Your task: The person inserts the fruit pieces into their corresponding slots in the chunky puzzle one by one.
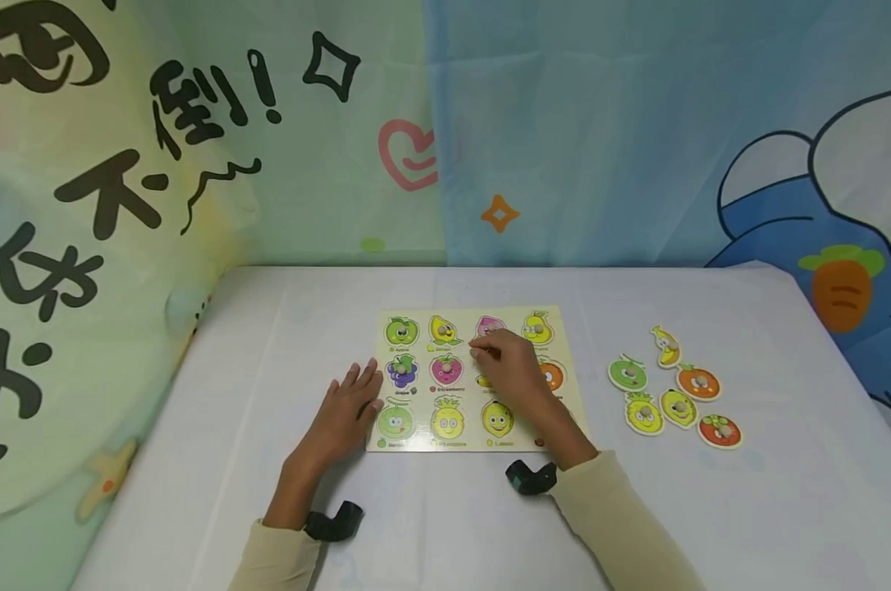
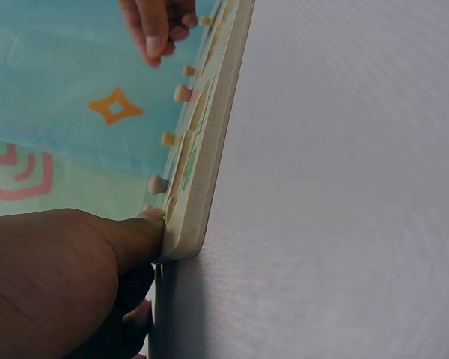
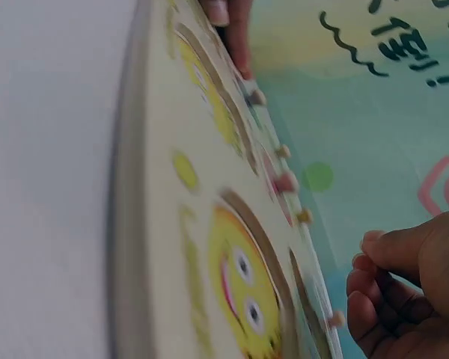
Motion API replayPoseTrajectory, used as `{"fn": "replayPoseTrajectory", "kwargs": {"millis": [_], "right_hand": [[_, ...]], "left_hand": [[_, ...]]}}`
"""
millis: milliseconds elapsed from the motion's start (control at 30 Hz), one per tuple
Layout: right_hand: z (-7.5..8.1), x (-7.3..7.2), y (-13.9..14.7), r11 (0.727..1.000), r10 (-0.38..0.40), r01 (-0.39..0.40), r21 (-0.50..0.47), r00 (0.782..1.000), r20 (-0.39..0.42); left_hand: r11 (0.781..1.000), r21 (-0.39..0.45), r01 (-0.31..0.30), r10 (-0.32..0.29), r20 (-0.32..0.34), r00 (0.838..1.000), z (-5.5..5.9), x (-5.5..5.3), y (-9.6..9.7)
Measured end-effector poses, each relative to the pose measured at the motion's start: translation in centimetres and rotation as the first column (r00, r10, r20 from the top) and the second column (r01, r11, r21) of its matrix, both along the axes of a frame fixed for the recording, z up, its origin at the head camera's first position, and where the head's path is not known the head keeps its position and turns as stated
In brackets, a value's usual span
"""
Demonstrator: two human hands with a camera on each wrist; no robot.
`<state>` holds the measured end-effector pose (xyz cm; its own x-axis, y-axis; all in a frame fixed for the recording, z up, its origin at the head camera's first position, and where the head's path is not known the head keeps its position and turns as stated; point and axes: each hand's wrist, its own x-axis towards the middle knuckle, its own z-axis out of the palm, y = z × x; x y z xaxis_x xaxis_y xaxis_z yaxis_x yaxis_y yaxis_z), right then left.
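Note:
A wooden fruit puzzle board [image 1: 420, 446] lies on the white table. My left hand [image 1: 344, 417] rests at its left edge with fingers extended, and in the left wrist view the thumb [image 2: 138, 238] presses on the board's corner. Over the right half of the board hovers my right hand [image 1: 515, 373], its fingers loosely bent. The right wrist view shows the thumb [image 3: 396, 250] close to the fingertips, with nothing visible between them. Knobbed pieces such as the grape [image 1: 402, 371] and the strawberry [image 1: 446, 369] sit in the board. The right hand covers part of the peach [image 1: 489, 326].
Several loose fruit pieces lie right of the board, among them a banana [image 1: 667, 346], an orange [image 1: 699, 382] and a tomato [image 1: 720, 431]. Behind the table [image 1: 290, 328] hangs a printed curtain [image 1: 600, 123]. Each wrist wears a black camera [image 1: 335, 522].

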<state>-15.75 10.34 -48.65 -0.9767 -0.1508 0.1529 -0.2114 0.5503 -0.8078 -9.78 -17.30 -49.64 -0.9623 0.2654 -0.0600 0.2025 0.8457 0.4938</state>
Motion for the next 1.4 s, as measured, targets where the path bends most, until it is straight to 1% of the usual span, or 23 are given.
{"fn": "replayPoseTrajectory", "kwargs": {"millis": [100,267,400,533,567,633,700,733,800,867,900,933,967,1067,1133,1300,1400], "right_hand": [[0.1,-0.2,1.7,1.0,-0.024,0.024,-0.019,0.999,-0.032],[0.7,-0.5,4.2,0.998,-0.063,0.063,-0.002,0.993,-0.099],[0.8,-0.4,5.9,0.996,-0.085,0.086,0.007,0.992,-0.095],[0.7,-0.3,7.3,0.993,-0.118,0.117,-0.013,0.991,-0.071],[0.6,-0.3,7.6,0.991,-0.134,0.133,-0.012,0.988,-0.071],[-0.4,-0.8,8.8,0.989,-0.148,0.147,-0.028,0.986,-0.082],[-0.8,-0.9,9.8,0.983,-0.186,0.184,-0.027,0.979,-0.088],[-1.3,-1.2,10.5,0.979,-0.204,0.202,-0.028,0.976,-0.079],[-1.2,-1.1,11.5,0.97,-0.243,0.242,-0.03,0.968,-0.056],[-0.2,-0.5,12.0,0.952,-0.306,0.306,-0.014,0.952,-0.02],[-0.1,-0.4,12.4,0.947,-0.321,0.321,-0.004,0.947,-0.01],[0.2,-0.2,12.7,0.943,-0.332,0.332,0.0,0.943,0.014],[0.8,0.2,12.9,0.94,-0.341,0.341,0.011,0.94,0.018],[0.9,0.4,14.2,0.94,-0.338,0.336,0.059,0.941,0.027],[0.8,0.5,15.1,0.944,-0.319,0.315,0.093,0.947,0.029],[0.7,0.7,17.2,0.935,-0.343,0.333,0.127,0.937,0.072],[0.9,1.0,18.5,0.924,-0.369,0.354,0.147,0.925,0.094]], "left_hand": [[1.0,-0.005,0.004,-0.004,-0.002,1.0,-0.1,0.0,0.0],[1.0,-0.018,0.003,-0.003,0.011,1.0,-0.2,-0.1,-0.1],[1.0,-0.019,-0.001,0.001,0.01,1.0,-0.3,-0.1,-0.2],[1.0,-0.014,-0.004,0.004,0.004,1.0,-0.4,-0.1,-0.1],[1.0,-0.011,-0.004,0.004,-0.001,1.0,-0.4,-0.1,-0.1],[1.0,-0.005,-0.006,0.006,-0.002,1.0,-0.5,-0.1,-0.1],[1.0,0.002,-0.006,0.006,-0.001,1.0,-0.5,0.0,-0.2],[1.0,0.004,-0.006,0.006,0.0,1.0,-0.5,0.0,-0.2],[1.0,0.002,-0.008,0.008,0.007,1.0,-0.4,0.0,-0.1],[1.0,0.0,-0.009,0.009,0.014,1.0,-0.3,0.0,-0.1],[1.0,-0.004,-0.009,0.009,0.015,1.0,-0.2,0.0,-0.1],[1.0,-0.002,-0.01,0.01,0.016,1.0,-0.2,0.0,-0.1],[1.0,-0.001,-0.01,0.01,0.016,1.0,-0.1,-0.1,0.0],[1.0,0.005,-0.006,0.006,0.024,1.0,-0.1,-0.1,0.0],[1.0,0.003,-0.006,0.006,0.026,1.0,-0.1,-0.1,0.0],[1.0,-0.004,-0.01,0.01,0.023,1.0,-0.2,-0.1,-0.1],[1.0,-0.004,-0.011,0.011,0.015,1.0,-0.2,-0.1,-0.2]]}}
